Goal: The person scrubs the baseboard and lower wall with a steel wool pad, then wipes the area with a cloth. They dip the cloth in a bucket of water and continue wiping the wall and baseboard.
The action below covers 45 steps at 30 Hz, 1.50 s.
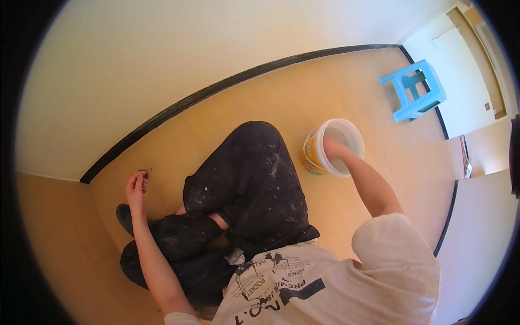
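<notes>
My left hand [137, 187] hangs low over the floor at the left, with its fingers curled. A small dark scrap [146, 175] shows right at its fingertips; whether they pinch it or it lies on the floor just beyond is unclear. My right hand [333, 148] reaches down inside a white plastic bucket [356, 140] with a yellow printed side. The bucket stands upright on the floor, beyond my bent knee. Whitish, cloudy contents show inside it. The fingers of that hand are blurred and partly hidden, so what they hold cannot be seen.
A light blue plastic stool [436, 87] lies tipped on its side at the upper right. A black baseboard [243, 79] runs along the pale wall [203, 36]. My legs in paint-spotted dark trousers [260, 183] are folded on the tan floor [325, 89].
</notes>
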Each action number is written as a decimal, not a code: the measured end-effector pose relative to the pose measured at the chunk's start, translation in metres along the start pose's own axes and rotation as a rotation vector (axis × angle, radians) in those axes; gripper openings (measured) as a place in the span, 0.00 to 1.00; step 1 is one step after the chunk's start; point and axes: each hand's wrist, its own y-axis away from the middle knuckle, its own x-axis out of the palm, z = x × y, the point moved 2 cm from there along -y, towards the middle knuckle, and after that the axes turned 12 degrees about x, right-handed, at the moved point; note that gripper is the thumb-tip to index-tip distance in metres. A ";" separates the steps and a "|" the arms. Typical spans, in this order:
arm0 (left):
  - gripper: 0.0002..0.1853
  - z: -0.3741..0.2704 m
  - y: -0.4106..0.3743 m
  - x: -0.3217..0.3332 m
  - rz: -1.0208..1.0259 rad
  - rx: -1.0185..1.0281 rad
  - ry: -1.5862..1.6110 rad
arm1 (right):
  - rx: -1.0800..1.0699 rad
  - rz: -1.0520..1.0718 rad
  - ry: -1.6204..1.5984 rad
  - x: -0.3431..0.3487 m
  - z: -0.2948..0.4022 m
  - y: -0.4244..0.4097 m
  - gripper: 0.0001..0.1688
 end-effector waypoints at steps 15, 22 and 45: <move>0.11 -0.007 -0.002 0.014 0.005 0.053 0.058 | 0.135 -0.393 -0.205 -0.085 -0.009 0.067 0.17; 0.11 0.001 -0.004 0.027 0.020 0.082 0.091 | 0.203 0.066 -0.081 -0.019 -0.063 0.024 0.24; 0.13 -0.008 0.001 0.030 -0.089 0.215 -0.002 | 0.572 0.483 -1.045 -0.046 -0.056 0.042 0.11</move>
